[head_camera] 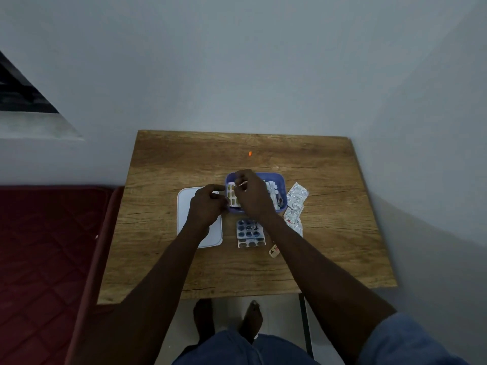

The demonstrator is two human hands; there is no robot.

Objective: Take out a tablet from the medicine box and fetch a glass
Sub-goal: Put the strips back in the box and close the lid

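box (pixel 279 180): lid (pixel 184 219) off beside it for access
left hand (pixel 204 206): pinches strip (pixel 232 197), steadying
right hand (pixel 250 192): pinching strip top, likely popping tablet

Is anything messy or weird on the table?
Yes, a bit. Several blister packs lie loose outside the purple box: silver ones at its right, askew and overlapping, and dark blue ones stacked in front. A small orange speck, maybe a stray tablet, sits alone behind the box. No glass is in view.
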